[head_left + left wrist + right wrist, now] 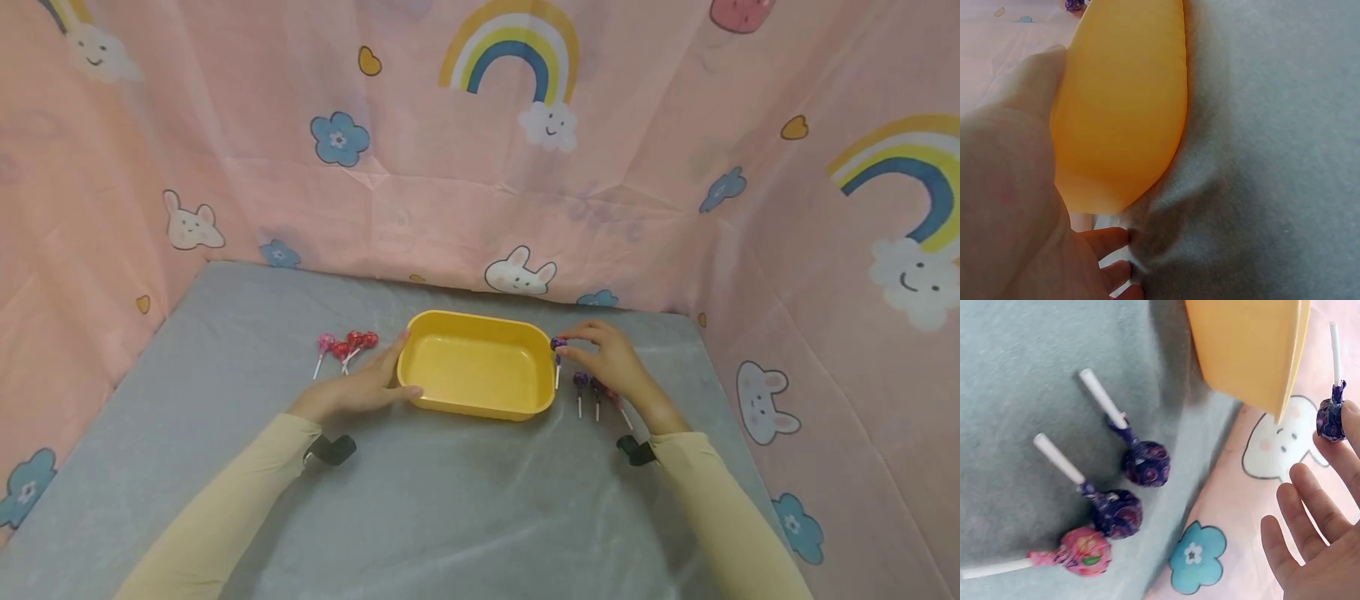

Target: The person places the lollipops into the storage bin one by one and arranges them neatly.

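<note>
A yellow plastic box [476,410] sits on the grey cloth, with its bare inner floor visible from above. My left hand [360,390] rests against its left end, thumb at the front corner and fingers fairly straight along the side. Several of those fingertips [1113,240] show past the box wall in the left wrist view. Beyond the box's right end, my right hand [613,360] pinches a purple-wrapped lollipop [1330,419] by its candy head between thumb and forefinger. Its white stick hangs down near the rim in the head view; the other fingers are spread.
Two purple lollipops [1146,464] and a pink one [1087,551] lie on the cloth below the right hand. Left of the box are a pink lollipop [326,342] and several red lollipops [354,338]. A pink patterned curtain [420,208] stands behind and at the sides.
</note>
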`<move>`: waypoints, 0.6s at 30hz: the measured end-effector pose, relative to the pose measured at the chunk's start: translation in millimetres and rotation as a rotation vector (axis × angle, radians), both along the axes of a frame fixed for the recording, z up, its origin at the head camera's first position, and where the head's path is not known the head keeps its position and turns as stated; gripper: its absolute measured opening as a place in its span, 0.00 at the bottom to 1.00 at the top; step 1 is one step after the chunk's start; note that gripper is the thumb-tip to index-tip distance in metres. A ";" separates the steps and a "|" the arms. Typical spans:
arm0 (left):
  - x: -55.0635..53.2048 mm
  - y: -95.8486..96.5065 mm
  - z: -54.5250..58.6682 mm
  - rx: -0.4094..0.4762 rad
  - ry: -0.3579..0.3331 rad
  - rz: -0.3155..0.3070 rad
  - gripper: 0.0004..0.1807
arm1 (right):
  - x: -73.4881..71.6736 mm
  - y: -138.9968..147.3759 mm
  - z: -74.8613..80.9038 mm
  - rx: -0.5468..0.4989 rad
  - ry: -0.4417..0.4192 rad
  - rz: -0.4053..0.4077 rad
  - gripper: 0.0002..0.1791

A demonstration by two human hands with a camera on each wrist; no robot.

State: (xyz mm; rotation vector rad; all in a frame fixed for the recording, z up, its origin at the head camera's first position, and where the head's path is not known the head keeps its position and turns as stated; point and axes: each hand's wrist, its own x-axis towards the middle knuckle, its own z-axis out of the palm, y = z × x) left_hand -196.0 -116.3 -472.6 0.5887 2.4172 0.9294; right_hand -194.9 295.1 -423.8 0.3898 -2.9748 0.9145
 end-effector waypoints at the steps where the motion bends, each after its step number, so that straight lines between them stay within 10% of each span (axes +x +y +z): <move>1: -0.2 -0.8 0.3 0.001 0.001 -0.003 0.62 | -1.5 -2.2 1.1 0.000 0.008 0.011 0.21; 18: -2.0 0.5 -4.5 0.001 0.012 -0.002 0.62 | -14.4 -25.6 6.5 -0.013 -0.002 0.064 0.21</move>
